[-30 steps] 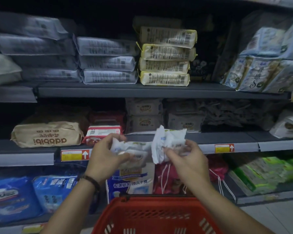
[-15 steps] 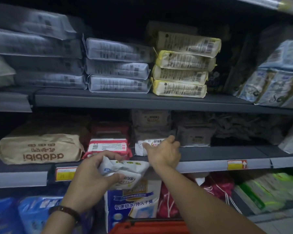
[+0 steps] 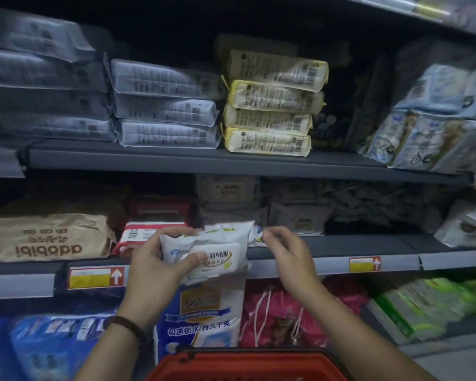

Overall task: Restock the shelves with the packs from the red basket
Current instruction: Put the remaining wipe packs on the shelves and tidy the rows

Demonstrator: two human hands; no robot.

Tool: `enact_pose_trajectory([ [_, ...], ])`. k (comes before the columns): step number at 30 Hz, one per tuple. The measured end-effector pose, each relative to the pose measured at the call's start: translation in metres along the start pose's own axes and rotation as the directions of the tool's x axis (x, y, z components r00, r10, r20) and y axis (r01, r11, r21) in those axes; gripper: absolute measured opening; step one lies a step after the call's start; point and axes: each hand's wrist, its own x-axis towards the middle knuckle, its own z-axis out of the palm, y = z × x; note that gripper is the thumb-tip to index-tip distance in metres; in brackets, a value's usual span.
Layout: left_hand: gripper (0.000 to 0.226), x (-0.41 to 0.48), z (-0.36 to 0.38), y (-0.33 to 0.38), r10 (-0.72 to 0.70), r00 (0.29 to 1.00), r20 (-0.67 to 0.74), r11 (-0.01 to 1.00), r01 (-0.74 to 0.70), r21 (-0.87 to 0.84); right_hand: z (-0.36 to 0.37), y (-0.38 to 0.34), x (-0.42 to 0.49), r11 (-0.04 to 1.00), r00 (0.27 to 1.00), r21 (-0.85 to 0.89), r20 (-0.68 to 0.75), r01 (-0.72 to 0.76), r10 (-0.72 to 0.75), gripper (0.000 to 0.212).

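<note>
Grips a white pack in the left hand, thumb across its lid, raised before the front edge of the middle shelf. Holds the right hand empty, fingers loosely curled, just beside the pack's right end. Leaves a second white pack lying on that shelf behind, red basket below.

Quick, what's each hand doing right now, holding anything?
Left hand: holding a white wipes pack.
Right hand: fingers loosely curled, apparently empty, beside the shelved pack.
</note>
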Motion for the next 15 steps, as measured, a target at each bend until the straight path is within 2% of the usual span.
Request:
enact_pose_trajectory([
  [1, 0.036, -0.002, 0.010, 0.000, 0.001, 1.000, -0.012, 0.998, -0.002, -0.057, -0.004, 0.004, -0.006, 0.998, 0.998, 0.066, 0.070, 0.004, -0.009, 0.031],
  [3, 0.036, -0.004, 0.029, -0.001, 0.009, 1.000, 0.009, 0.992, -0.008, -0.123, -0.011, 0.017, -0.010, 0.996, 0.991, 0.090, 0.132, 0.012, -0.024, 0.047],
  [6, 0.038, 0.002, 0.050, 0.002, 0.016, 0.991, 0.136, 0.997, -0.006, -0.071, -0.017, 0.035, -0.005, 0.997, 0.996, -0.019, 0.036, 0.080, -0.079, 0.044],
  [7, 0.039, 0.007, 0.055, 0.003, 0.019, 0.985, 0.174, 0.999, -0.014, -0.030, -0.020, 0.038, -0.002, 0.996, 0.996, -0.005, 0.010, 0.086, -0.086, 0.041],
  [9, 0.044, 0.020, 0.064, 0.007, 0.045, 0.977, 0.209, 0.994, -0.065, 0.090, -0.027, 0.040, 0.006, 0.996, 0.996, -0.017, -0.004, 0.092, -0.092, 0.038],
  [11, 0.050, 0.038, 0.071, 0.009, 0.097, 0.978, 0.187, 0.957, -0.143, 0.253, -0.029, 0.043, 0.018, 0.994, 0.995, -0.061, -0.030, 0.089, -0.091, 0.035],
  [13, 0.053, 0.056, 0.074, 0.009, 0.147, 0.977, 0.157, 0.875, -0.202, 0.441, -0.026, 0.045, 0.028, 0.986, 0.994, -0.149, -0.061, 0.077, -0.087, 0.038],
  [15, 0.053, 0.068, 0.075, 0.002, 0.162, 0.973, 0.167, 0.731, -0.232, 0.642, -0.018, 0.049, 0.033, 0.960, 0.994, -0.269, -0.062, 0.072, -0.092, 0.041],
])
